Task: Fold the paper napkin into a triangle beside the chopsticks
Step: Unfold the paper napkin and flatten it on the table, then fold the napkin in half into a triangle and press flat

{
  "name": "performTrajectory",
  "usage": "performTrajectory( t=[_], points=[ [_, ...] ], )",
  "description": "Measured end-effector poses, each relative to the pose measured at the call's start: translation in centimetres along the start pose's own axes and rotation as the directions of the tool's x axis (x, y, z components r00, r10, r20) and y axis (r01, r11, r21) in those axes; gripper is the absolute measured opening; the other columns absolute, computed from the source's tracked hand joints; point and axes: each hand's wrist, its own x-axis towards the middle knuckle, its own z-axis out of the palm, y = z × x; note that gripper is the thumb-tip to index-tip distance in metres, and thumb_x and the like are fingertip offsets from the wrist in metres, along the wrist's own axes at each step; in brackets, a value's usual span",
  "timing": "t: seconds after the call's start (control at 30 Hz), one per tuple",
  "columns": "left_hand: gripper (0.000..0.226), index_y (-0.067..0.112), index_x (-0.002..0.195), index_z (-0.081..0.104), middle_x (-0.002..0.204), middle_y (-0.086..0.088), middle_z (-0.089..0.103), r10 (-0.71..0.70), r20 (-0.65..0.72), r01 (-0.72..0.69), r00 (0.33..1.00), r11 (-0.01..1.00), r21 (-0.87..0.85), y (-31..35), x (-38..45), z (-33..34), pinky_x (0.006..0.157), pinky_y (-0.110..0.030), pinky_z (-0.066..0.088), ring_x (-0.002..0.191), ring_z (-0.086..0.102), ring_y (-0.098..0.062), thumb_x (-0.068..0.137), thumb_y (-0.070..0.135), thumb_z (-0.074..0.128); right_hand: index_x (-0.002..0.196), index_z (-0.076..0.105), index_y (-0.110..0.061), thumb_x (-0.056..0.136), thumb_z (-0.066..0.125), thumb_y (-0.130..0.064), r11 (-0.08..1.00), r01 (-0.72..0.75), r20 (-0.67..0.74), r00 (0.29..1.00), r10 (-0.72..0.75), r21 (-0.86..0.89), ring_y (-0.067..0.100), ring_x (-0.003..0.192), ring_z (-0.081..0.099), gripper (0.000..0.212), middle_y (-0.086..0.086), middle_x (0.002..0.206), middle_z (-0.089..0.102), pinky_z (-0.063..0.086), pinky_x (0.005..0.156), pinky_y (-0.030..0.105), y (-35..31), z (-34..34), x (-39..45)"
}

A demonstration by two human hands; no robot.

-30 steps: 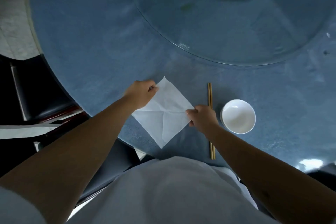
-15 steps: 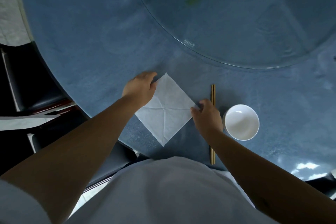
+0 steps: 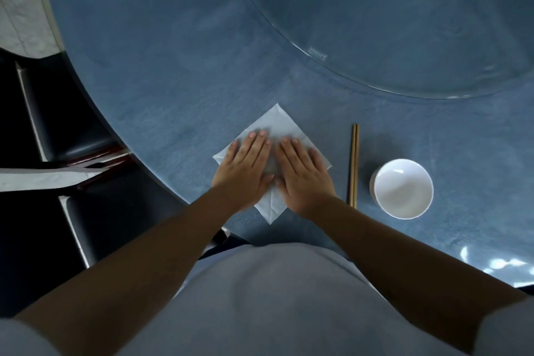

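A white paper napkin (image 3: 278, 122) lies unfolded as a diamond on the blue table, one corner pointing away from me and one toward me. My left hand (image 3: 245, 167) rests flat on its left half, fingers stretched out. Flat on the right half lies my right hand (image 3: 303, 173), thumb beside the left thumb. Both palms cover the napkin's middle. A pair of wooden chopsticks (image 3: 354, 159) lies straight, to the right of the napkin, a short gap away from my right hand.
A white bowl (image 3: 403, 188) stands right of the chopsticks. A round glass turntable (image 3: 404, 37) fills the far right of the blue table (image 3: 159, 66). The table's curved edge runs close to my body; a dark chair (image 3: 72, 139) stands at the left.
Both hands let go of the napkin's left and right corners and moved inward onto its middle, now lying flat side by side. The napkin stays spread as a diamond.
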Motion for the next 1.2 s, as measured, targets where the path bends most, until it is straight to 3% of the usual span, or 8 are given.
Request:
performTrajectory(
  t=[0.2, 0.43, 0.63, 0.73, 0.83, 0.9, 1.03, 1.2],
  points=[
    [0.085, 0.012, 0.152, 0.013, 0.161, -0.008, 0.014, -0.033, 0.047, 0.034, 0.998, 0.999, -0.002, -2.0, -0.5, -0.1, 0.118, -0.048, 0.006, 0.148, 0.008, -0.023, 0.089, 0.066, 0.03, 0.149, 0.02, -0.009, 0.085, 0.041, -0.06, 0.995, -0.072, 0.054, 0.996, 0.075, -0.063, 0.023, 0.146, 0.015, 0.085, 0.01, 0.158, 0.022, 0.015, 0.115, 0.05, 1.4, 0.6, -0.1],
    [0.115, 0.021, 0.153, -0.005, 0.162, 0.003, -0.008, -0.133, 0.09, 0.132, 0.987, 0.991, 0.013, -3.5, -1.6, -0.3, 0.115, -0.044, -0.013, 0.146, -0.018, -0.016, 0.068, 0.09, 0.03, 0.151, 0.006, -0.012, 0.088, 0.032, -0.06, 0.976, -0.187, 0.043, 0.98, 0.193, -0.108, 0.022, 0.146, 0.009, 0.083, 0.008, 0.161, 0.011, 0.012, 0.115, 0.051, 2.9, 0.5, -1.0],
    [0.104, 0.014, 0.152, 0.008, 0.162, -0.006, 0.003, -0.08, -0.008, 0.08, 0.997, 0.997, -0.008, -2.2, -1.9, -1.6, 0.116, -0.052, 0.001, 0.148, -0.008, -0.022, 0.075, 0.078, 0.035, 0.151, 0.002, -0.015, 0.093, 0.025, -0.056, 0.983, -0.184, -0.006, 0.983, 0.184, -0.015, 0.018, 0.146, -0.006, 0.075, 0.006, 0.161, 0.001, -0.001, 0.115, 0.046, 3.3, -0.6, 0.6],
    [0.069, 0.008, 0.141, 0.038, 0.15, -0.012, 0.04, 0.278, -0.153, -0.284, 0.948, 0.959, -0.018, 0.4, -1.0, -2.1, 0.102, -0.047, 0.03, 0.14, 0.027, -0.028, 0.084, 0.046, 0.048, 0.148, 0.025, -0.011, 0.096, 0.04, -0.038, 0.995, -0.013, -0.073, 0.997, 0.021, 0.102, 0.024, 0.146, 0.013, 0.06, 0.01, 0.158, 0.022, 0.013, 0.116, 0.051, 3.6, -2.7, 4.1],
    [0.049, 0.009, 0.135, 0.051, 0.145, -0.01, 0.049, 0.512, -0.123, -0.514, 0.85, 0.858, 0.017, 1.4, -0.9, -1.1, 0.1, -0.037, 0.037, 0.136, 0.041, -0.026, 0.089, 0.028, 0.052, 0.135, 0.05, -0.008, 0.094, 0.042, -0.019, 0.925, 0.38, -0.027, 0.924, -0.381, -0.019, 0.028, 0.137, 0.038, 0.043, 0.011, 0.145, 0.047, 0.031, 0.108, 0.046, 3.8, -3.8, 6.9],
    [0.048, 0.01, 0.139, 0.049, 0.149, -0.008, 0.044, 0.533, -0.091, -0.532, 0.841, 0.846, 0.037, 1.2, -1.4, -0.3, 0.106, -0.036, 0.034, 0.139, 0.037, -0.023, 0.096, 0.03, 0.045, 0.135, 0.051, -0.012, 0.093, 0.033, -0.024, 0.847, 0.522, 0.073, 0.853, -0.517, -0.097, 0.026, 0.137, 0.039, 0.047, 0.008, 0.144, 0.048, 0.031, 0.107, 0.042, 4.2, -3.8, 7.8],
    [0.063, 0.009, 0.151, 0.024, 0.159, -0.01, 0.021, 0.426, 0.013, -0.426, 0.904, 0.901, 0.078, 1.2, -2.7, 0.9, 0.115, -0.045, 0.021, 0.148, 0.012, -0.025, 0.099, 0.045, 0.031, 0.145, 0.034, -0.02, 0.092, 0.037, -0.037, 0.754, 0.61, 0.222, 0.792, -0.569, -0.245, 0.021, 0.142, 0.027, 0.056, 0.003, 0.153, 0.035, 0.022, 0.111, 0.041, 5.3, -2.7, 8.4],
    [0.075, 0.012, 0.153, 0.015, 0.161, -0.008, 0.015, 0.394, 0.068, -0.398, 0.917, 0.915, 0.069, 1.1, -3.3, 0.9, 0.118, -0.048, 0.009, 0.148, 0.006, -0.026, 0.094, 0.055, 0.034, 0.15, 0.023, -0.02, 0.093, 0.027, -0.05, 0.82, 0.511, 0.193, 0.859, -0.474, -0.259, 0.019, 0.145, 0.017, 0.064, 0.003, 0.158, 0.023, 0.014, 0.114, 0.046, 5.6, -2.6, 9.0]
  ],
)
